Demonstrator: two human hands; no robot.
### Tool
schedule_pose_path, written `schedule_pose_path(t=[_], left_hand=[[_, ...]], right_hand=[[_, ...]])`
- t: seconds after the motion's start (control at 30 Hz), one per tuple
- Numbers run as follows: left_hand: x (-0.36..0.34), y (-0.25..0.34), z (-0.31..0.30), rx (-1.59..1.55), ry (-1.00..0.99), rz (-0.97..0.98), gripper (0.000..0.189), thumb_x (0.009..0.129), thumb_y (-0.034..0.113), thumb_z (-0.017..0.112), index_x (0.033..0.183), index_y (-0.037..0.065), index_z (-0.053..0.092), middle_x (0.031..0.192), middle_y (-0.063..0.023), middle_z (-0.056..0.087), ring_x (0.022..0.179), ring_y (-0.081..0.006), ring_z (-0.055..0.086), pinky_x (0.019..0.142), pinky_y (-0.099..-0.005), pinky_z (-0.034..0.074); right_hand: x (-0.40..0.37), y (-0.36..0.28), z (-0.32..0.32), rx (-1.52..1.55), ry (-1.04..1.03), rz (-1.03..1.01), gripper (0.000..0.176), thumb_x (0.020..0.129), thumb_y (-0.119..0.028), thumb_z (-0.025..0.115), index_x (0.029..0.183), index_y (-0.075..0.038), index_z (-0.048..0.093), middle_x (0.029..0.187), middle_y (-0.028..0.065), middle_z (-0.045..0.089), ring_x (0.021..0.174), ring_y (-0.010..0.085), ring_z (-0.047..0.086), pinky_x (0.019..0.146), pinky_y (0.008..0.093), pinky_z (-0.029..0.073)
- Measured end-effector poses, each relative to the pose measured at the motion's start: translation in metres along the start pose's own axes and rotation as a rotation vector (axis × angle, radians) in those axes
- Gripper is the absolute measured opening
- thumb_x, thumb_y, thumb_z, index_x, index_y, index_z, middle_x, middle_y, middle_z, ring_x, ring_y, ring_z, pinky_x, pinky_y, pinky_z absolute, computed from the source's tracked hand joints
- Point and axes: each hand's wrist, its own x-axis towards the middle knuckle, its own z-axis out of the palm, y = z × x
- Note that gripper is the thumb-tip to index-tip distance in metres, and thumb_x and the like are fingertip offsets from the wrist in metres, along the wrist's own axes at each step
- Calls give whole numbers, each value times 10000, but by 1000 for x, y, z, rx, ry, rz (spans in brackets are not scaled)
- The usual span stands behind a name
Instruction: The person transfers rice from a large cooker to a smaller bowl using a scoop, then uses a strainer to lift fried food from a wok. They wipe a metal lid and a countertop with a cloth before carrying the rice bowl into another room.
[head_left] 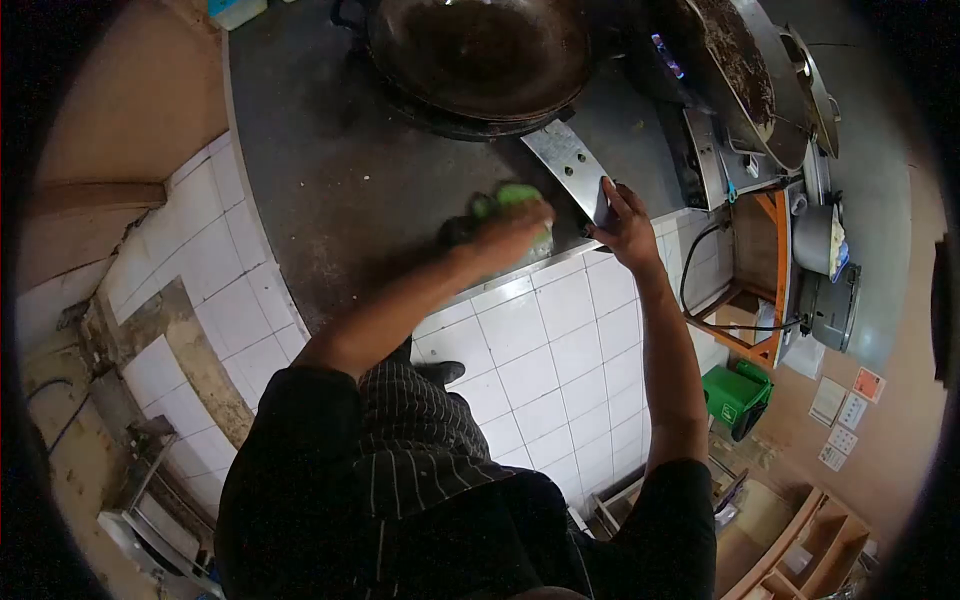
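My left hand (515, 232) is closed over a green cloth or scouring pad (518, 194), blurred, on the dark countertop (330, 200) close to its front edge. Beside it lies a small dark patch that I cannot make out. My right hand (630, 228) grips the near end of a shiny metal stove panel (570, 160) with several holes in it, fingers on top. The panel's far end reaches the burner beneath a large dark wok (480, 55).
At the right stands a second stove (705, 160) with a large pan (745, 70) on it. Below are an orange metal frame (775, 290), a black hose (690, 270) and a green bin (737, 395). White tiles (540, 340) face the counter's front.
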Motion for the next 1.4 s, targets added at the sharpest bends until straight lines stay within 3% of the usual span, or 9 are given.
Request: schedule_pose_path(t=[0.13, 0.4, 0.43, 0.47, 0.53, 0.6, 0.7, 1.13, 1.4], left_hand=[[-37, 54, 41, -578, -816, -36, 253, 886, 223, 402, 985, 18, 511, 846, -137, 577, 741, -226, 534, 730, -372, 414], [-164, 94, -124, -926, 244, -984, 237, 874, 138, 478, 1079, 30, 526, 994, -73, 570, 892, -144, 526, 780, -280, 429], [-180, 75, -156, -321, 231, -870, 244, 879, 141, 470, 1090, 29, 522, 1018, -68, 564, 887, -145, 528, 779, -280, 433], [-180, 52, -180, -657, 682, -911, 244, 884, 131, 458, 1096, 23, 515, 1039, -76, 559, 911, -151, 530, 796, -285, 435], [-167, 24, -248, -341, 700, -599, 238, 877, 98, 448, 1104, 47, 498, 1157, -139, 507, 1077, -211, 482, 919, -326, 377], [-161, -31, -282, 494, 412, -410, 259, 849, 89, 472, 1106, 77, 499, 1242, -180, 439, 1189, -283, 385, 985, -379, 297], [-160, -81, -260, 678, 165, -452, 276, 818, 66, 488, 1092, 95, 507, 1280, -187, 388, 1236, -346, 291, 1011, -417, 239], [-243, 111, -106, -1014, -214, -875, 245, 911, 115, 396, 1136, 20, 408, 1051, -109, 515, 987, -179, 493, 855, -304, 389], [-83, 160, -165, -1005, 164, -494, 349, 874, 92, 435, 1208, 35, 351, 1149, -116, 447, 1085, -181, 426, 929, -317, 337]], right_hand=[[0, -4, -3, 25, -36, 24, 809, 585, -204, 765, 1293, -147, 378, 1217, 237, 423, 1086, 366, 446, 924, 383, 379], [-2, -14, 1, 42, 29, -62, 812, 577, -120, 753, 1294, -135, 373, 1169, 175, 463, 1051, 336, 467, 880, 372, 399], [-3, -15, 3, 65, 28, -31, 809, 580, -122, 752, 1295, -136, 373, 1167, 179, 464, 1044, 342, 471, 873, 375, 405], [-4, -14, 4, 84, 28, -1, 806, 583, -124, 752, 1295, -136, 373, 1165, 182, 465, 1037, 348, 475, 865, 378, 411], [-4, -13, 7, -5, 70, -76, 798, 594, -120, 745, 1298, -133, 368, 1160, 188, 464, 1022, 355, 485, 852, 376, 421], [-7, -19, 6, 88, 61, -33, 795, 600, -113, 739, 1300, -128, 364, 1156, 189, 466, 1014, 352, 490, 848, 371, 422], [-9, -30, 4, -1, 63, -24, 793, 604, -104, 733, 1303, -115, 358, 1147, 195, 470, 1007, 348, 491, 850, 373, 419], [-47, -146, 69, -173, 186, 116, 841, 619, -310, 756, 1300, -59, 331, 1127, 270, 419, 868, 362, 517, 765, 405, 435], [-95, -245, 39, 1274, 282, 170, 662, 756, -102, 588, 1305, 0, 234, 1260, 146, 352, 1199, 234, 324, 1005, 351, 239]])
